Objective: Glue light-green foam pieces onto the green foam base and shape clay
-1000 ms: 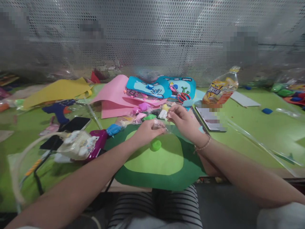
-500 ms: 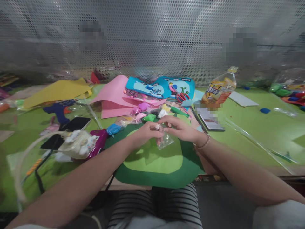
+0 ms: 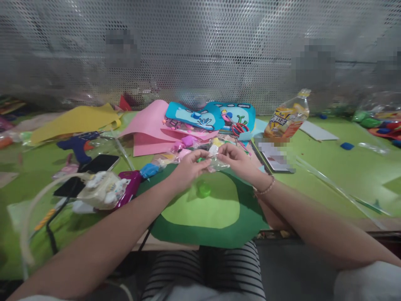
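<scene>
A small clear plastic bag [image 3: 218, 164] is pinched between my two hands, above the far part of the paper. My left hand [image 3: 191, 168] has its fingertips closed on the left side of the bag. On the other side, my right hand [image 3: 240, 164] pinches it with thumb and fingers. Under them lies a dark green paper shape [image 3: 247, 215] with a light green paper shape [image 3: 200, 213] on top. A small bright green round lump [image 3: 204, 189] sits on the light green paper, just below my left hand.
Bags of coloured clay [image 3: 188, 141] lie beyond my hands, with red-handled scissors [image 3: 239, 128] and blue decorated cutouts [image 3: 216, 117] behind. At left are a glue gun [image 3: 78, 146], a phone [image 3: 103, 162] and a white-and-magenta case [image 3: 106, 190]. A snack bag [image 3: 285, 119] stands at right.
Both hands have lifted slightly away from me with the plastic bag, now pulled between their fingertips. The bright green lump now shows on the light green paper, where none showed before.
</scene>
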Tool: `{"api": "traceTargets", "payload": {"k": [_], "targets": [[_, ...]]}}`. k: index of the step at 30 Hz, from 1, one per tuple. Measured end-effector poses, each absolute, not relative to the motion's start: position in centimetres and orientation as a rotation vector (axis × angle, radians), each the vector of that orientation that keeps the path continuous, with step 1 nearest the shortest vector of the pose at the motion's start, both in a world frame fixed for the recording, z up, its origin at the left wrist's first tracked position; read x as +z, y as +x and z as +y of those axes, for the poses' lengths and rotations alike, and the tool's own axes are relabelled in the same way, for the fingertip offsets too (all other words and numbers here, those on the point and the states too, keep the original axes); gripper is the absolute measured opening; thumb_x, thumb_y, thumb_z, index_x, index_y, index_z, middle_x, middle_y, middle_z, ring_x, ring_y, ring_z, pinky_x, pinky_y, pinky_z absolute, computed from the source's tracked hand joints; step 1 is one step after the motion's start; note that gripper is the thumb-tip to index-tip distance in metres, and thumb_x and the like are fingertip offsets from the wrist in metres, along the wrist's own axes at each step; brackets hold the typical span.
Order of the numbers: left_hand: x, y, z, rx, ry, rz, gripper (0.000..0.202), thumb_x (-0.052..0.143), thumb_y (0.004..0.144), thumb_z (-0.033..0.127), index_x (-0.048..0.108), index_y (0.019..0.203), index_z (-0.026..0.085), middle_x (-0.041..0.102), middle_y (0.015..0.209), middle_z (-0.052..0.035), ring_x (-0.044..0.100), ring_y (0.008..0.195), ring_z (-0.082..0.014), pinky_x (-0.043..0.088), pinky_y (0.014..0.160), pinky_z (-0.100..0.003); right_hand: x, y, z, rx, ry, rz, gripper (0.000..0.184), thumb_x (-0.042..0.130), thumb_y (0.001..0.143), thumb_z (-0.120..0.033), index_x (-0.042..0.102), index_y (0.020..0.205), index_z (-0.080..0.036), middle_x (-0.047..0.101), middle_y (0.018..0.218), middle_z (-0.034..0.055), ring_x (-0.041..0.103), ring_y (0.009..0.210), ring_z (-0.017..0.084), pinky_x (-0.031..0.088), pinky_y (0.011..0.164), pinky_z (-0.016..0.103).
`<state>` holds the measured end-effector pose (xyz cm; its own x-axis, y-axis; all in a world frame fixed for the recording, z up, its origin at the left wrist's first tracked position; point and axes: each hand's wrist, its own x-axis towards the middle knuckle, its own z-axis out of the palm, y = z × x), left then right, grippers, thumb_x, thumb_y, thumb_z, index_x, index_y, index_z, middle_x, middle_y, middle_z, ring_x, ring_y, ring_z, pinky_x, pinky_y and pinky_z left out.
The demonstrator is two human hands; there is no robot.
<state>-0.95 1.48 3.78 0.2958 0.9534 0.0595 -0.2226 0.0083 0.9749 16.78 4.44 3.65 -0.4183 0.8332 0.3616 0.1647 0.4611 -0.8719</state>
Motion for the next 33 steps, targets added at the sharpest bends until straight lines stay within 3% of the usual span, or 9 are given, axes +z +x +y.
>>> {"api": "traceTargets", "payload": {"k": [7,19,22,25,28,33], "targets": [[3.52,-1.11,1.51,1.274,1.371,0.910,0.028,0.072,0.064,0.024,0.059,0.088,0.016,0.059,0.089,-0.0009,0.058,0.075,-0.0105,0.048,0.073,-0.027,3.35,16.74,4.19,0.812,-0.839,-1.938,0.012,0.059,0.080,-0.027,0.050,0.084,-0.021,0.039,0.069,-0.0046,0.031,0.055,0.010,0.026,0.050,0.024],[3.93,-1.04,1.25,1.217,1.486,0.998,0.027,0.073,0.063,0.022,0.066,0.087,0.012,0.066,0.080,-0.0038,0.059,0.071,-0.0129,0.048,0.070,-0.028,3.90,16.74,3.90,0.684,-0.850,-1.923,0.016,0.056,0.082,-0.033,0.058,0.075,-0.019,0.052,0.067,-0.0012,0.038,0.056,0.010,0.029,0.051,0.025],[4.05,-1.02,1.18,1.186,1.493,0.978,0.024,0.072,0.064,0.024,0.066,0.084,0.012,0.066,0.078,-0.0036,0.058,0.071,-0.0127,0.047,0.070,-0.027,3.86,16.80,3.70,0.632,-0.876,-1.911,0.014,0.059,0.082,-0.033,0.058,0.083,-0.019,0.051,0.066,-0.0019,0.039,0.056,0.011,0.029,0.052,0.025],[4.10,-1.06,1.12,1.150,1.506,0.980,0.021,0.072,0.065,0.026,0.067,0.080,0.012,0.065,0.074,-0.0027,0.057,0.068,-0.0122,0.046,0.067,-0.027,3.98,16.98,3.63,0.638,-0.885,-1.928,0.016,0.062,0.079,-0.032,0.057,0.090,-0.021,0.050,0.064,-0.0031,0.040,0.056,0.011,0.028,0.051,0.025],[3.99,-1.09,1.21,1.158,1.488,0.978,0.020,0.072,0.065,0.026,0.068,0.080,0.014,0.066,0.074,-0.0025,0.057,0.068,-0.0122,0.046,0.069,-0.027,4.07,17.11,3.79,0.657,-0.851,-1.976,0.013,0.061,0.079,-0.032,0.060,0.083,-0.020,0.055,0.068,-0.0007,0.043,0.058,0.011,0.028,0.051,0.025],[3.22,-1.10,2.05,1.127,1.121,0.893,0.016,0.076,0.059,0.025,0.068,0.071,0.017,0.066,0.073,-0.0019,0.060,0.067,-0.0128,0.049,0.070,-0.029,3.89,16.86,4.11,0.996,-0.930,-1.825,0.018,0.062,0.076,-0.036,0.062,0.076,-0.018,0.055,0.065,-0.0010,0.042,0.057,0.011,0.030,0.052,0.025]]}}
